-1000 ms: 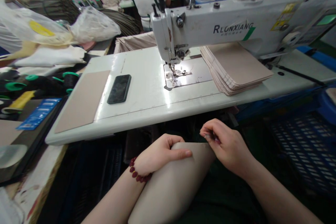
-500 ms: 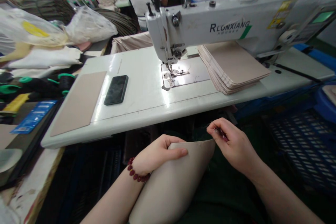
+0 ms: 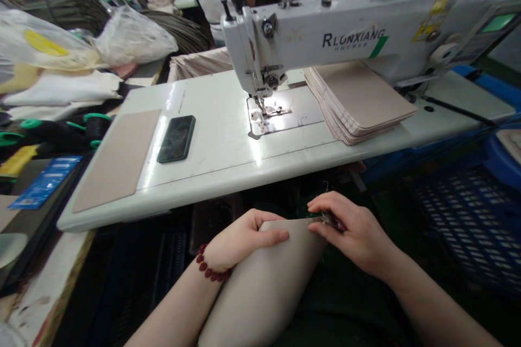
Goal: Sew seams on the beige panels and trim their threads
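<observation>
Hands work low, in front of the table [image 3: 220, 173], on a curved beige sheet [image 3: 264, 287] that stands up from the lap. The left hand [image 3: 244, 241], with a red bracelet [image 3: 211, 268] at the wrist, is curled over the sheet's top edge, thumb lying flat on the near face. The right hand [image 3: 350, 233] is closed in a pinch on a small dark tool [image 3: 331, 221]; what kind of tool is too small to tell. Half a second ago that hand sat a little higher and further right, off the sheet's corner. It has now come down and inward, so the tool tip meets the top edge just beside the left thumb. By this, the work looks to be on that edge itself. On the table the sewing machine [image 3: 345, 38], a phone [image 3: 176, 139] and a stack [image 3: 358, 100] of like pieces lie untouched.
</observation>
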Motion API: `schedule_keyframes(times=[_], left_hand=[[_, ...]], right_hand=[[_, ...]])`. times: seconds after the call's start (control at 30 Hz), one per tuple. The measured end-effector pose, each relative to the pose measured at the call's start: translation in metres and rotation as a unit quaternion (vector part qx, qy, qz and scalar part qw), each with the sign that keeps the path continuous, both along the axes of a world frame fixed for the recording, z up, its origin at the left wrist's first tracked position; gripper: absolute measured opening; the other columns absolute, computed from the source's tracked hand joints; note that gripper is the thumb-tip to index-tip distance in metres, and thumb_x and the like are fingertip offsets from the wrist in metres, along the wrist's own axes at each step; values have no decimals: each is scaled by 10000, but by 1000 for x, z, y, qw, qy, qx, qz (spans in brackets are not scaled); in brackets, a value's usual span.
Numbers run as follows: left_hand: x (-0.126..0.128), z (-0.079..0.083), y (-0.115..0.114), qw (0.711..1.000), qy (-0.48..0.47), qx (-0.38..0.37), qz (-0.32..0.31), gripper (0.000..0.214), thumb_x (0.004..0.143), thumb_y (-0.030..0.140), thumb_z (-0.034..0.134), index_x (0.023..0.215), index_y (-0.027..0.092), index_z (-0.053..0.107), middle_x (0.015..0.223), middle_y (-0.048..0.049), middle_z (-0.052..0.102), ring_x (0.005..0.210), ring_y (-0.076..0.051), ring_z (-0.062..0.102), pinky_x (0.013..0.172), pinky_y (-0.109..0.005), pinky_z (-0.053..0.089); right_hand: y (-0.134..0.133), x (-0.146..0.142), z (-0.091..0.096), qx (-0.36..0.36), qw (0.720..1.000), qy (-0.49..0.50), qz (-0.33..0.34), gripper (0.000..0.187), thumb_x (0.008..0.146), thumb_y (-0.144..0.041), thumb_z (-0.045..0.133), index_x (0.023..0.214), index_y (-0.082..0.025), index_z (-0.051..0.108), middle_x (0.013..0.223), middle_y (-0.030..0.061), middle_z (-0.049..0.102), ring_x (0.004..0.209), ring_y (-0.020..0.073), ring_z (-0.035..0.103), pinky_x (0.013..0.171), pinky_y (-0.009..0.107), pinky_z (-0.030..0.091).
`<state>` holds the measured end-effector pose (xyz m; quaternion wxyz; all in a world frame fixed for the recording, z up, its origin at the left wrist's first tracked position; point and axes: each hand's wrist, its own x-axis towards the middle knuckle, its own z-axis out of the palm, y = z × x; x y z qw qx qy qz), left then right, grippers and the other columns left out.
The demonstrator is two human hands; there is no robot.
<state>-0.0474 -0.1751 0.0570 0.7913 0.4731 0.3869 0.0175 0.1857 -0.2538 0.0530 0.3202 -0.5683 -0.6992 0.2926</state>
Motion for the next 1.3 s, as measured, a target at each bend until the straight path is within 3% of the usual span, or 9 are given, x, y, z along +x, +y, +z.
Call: schedule_keyframes(times=[0.1,0.3,0.5,0.7,0.83,0.9,1.1,1.17,1.3], left_hand=[[1,-4,-1,1000,-19,-20,-2,381,831,338,697,1164,154,687,929,-89,742,737,-155,666,661,-223,493],[-1,-7,-2,997,-26,-67,23,415,837,300,690,1227,164,648,981,-105,740,785,-169,683,701,-239,511],[0,-10,-1,996,-32,-74,22,430,833,270,685,1244,153,634,977,-113,739,766,-170,688,683,-236,514],[-1,-8,-2,996,-16,-83,30,447,835,295,683,1249,137,628,956,-126,740,795,-204,697,709,-276,527],[-1,-10,-1,997,-6,-76,27,466,822,321,696,1248,144,629,958,-119,740,774,-204,696,686,-271,526],[0,-10,-1,997,-2,-74,24,475,814,330,702,1246,145,631,955,-116,741,772,-209,697,683,-271,526],[-1,-9,-1,997,4,-77,24,486,804,358,708,1235,145,639,984,-119,737,807,-226,698,697,-278,527],[-1,-9,0,997,8,-77,24,487,804,361,709,1235,146,639,982,-119,737,804,-225,698,695,-277,526],[1,-10,1,997,8,-79,15,473,815,353,700,1236,147,637,951,-110,741,766,-203,692,665,-256,516]], right_hand=[[-2,-5,-5,-20,999,-26,35,128,881,-146,551,966,-239,534,961,1,589,850,159,568,702,268,408],[0,3,-9,14,992,-26,-121,56,926,-186,505,957,-226,528,918,1,564,774,140,542,678,266,404],[-3,-1,-5,-26,1000,-17,4,55,913,-219,555,962,-244,553,955,-14,594,838,144,570,707,259,416],[1,10,-12,18,986,-53,-157,41,928,-253,519,909,-222,539,886,16,579,755,159,560,663,286,429],[-3,6,-8,-10,998,19,-62,162,890,-281,599,1045,-256,561,1086,39,594,952,192,575,779,302,469],[-3,4,-10,-25,998,24,-43,77,913,-261,562,988,-246,565,1015,29,602,899,176,583,755,288,469],[0,29,-20,-28,951,-195,-237,161,928,-339,533,821,-219,535,828,11,561,654,164,537,557,285,382],[-2,34,-17,-45,959,-184,-211,127,909,-351,576,868,-231,567,864,8,578,707,174,561,597,290,410],[-7,22,-6,-32,998,-18,-56,94,896,-234,602,987,-252,589,1053,14,585,938,167,578,794,278,459]])
